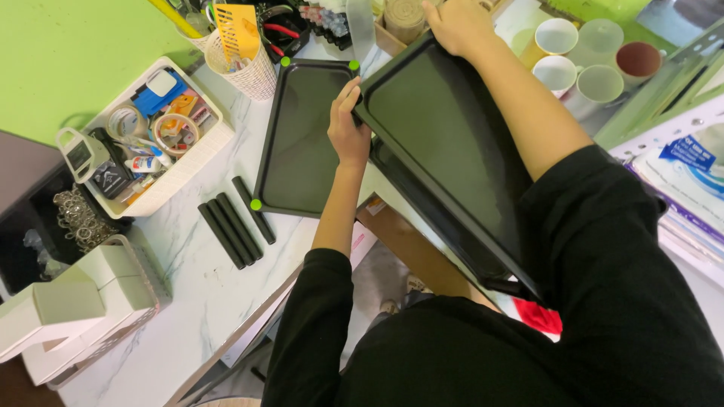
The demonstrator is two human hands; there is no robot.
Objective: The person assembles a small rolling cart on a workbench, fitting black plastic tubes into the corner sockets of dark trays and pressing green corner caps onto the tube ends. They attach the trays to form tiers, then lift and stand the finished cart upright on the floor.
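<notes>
I hold a stack of dark rectangular trays (445, 143) tilted in front of my body. My left hand (348, 128) grips the stack's near left corner, thumb on top. My right hand (456, 26) grasps its far edge near the back of the table. Another dark tray (302, 143) lies flat on the marble table (188, 294) just left of my left hand, with small green caps (256, 204) on its corners. Several black tubes (234, 222) lie side by side on the table left of that flat tray.
A white bin (162, 136) of tape rolls and small supplies stands at the left. A mesh cup (245, 64) with tools is behind it. Several mugs (577, 56) cluster at the back right. White boxes (75, 309) sit near left.
</notes>
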